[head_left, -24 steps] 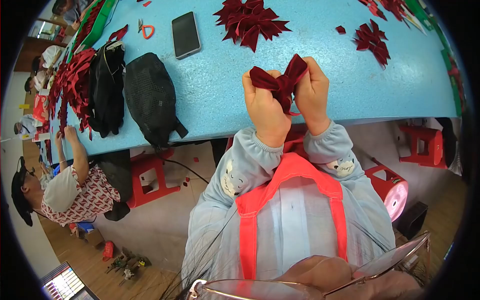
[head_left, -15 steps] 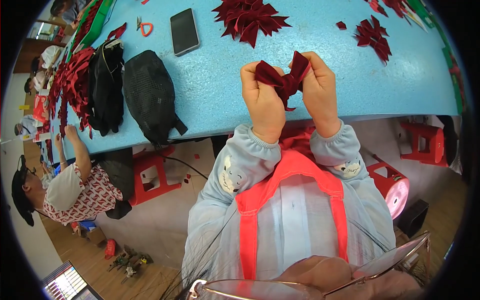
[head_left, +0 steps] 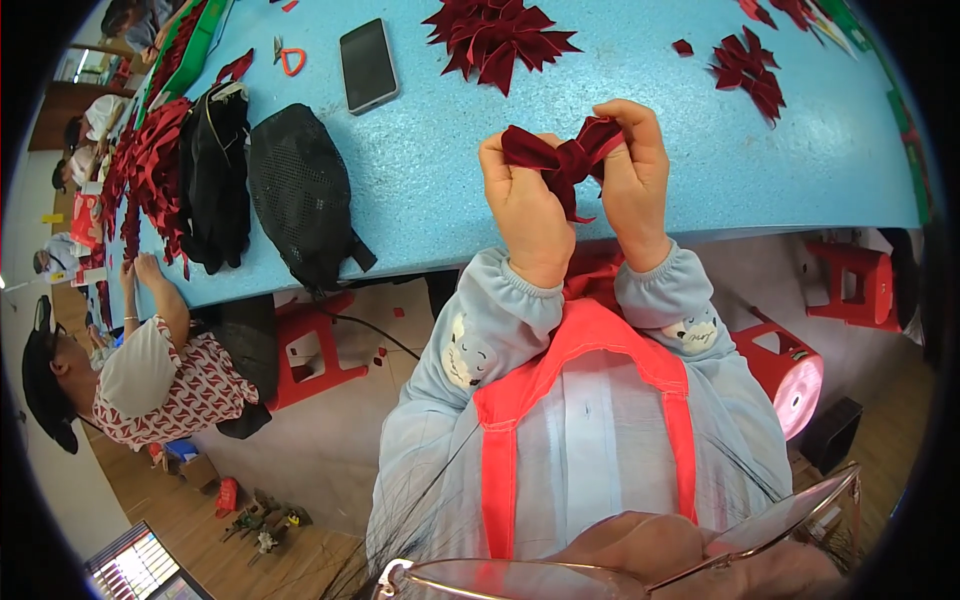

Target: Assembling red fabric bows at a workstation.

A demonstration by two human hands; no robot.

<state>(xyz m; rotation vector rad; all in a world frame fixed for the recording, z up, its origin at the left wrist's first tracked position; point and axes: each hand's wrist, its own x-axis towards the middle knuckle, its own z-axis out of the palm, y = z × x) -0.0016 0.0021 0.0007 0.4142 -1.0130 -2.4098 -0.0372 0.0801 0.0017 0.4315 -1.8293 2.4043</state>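
Note:
A dark red velvet bow is held up over the table's near edge, its knot in the middle and its tails hanging down. My left hand pinches the bow's left loop between thumb and fingers. The right loop is gripped by my right hand, thumb in front and index finger curled over the top. Farther back lies a pile of red velvet bows. To the right a smaller cluster of them rests on the blue table.
Left on the table are a phone, orange-handled snips, a black mesh bag, a black pouch and a heap of red ribbon pieces. A co-worker sits at the left. Red stools stand below the table edge.
The bow's loops have been drawn wider and flatter, the right loop tilting down and outward. My right fingers have shifted over its top. Both hands stay in nearly the same place.

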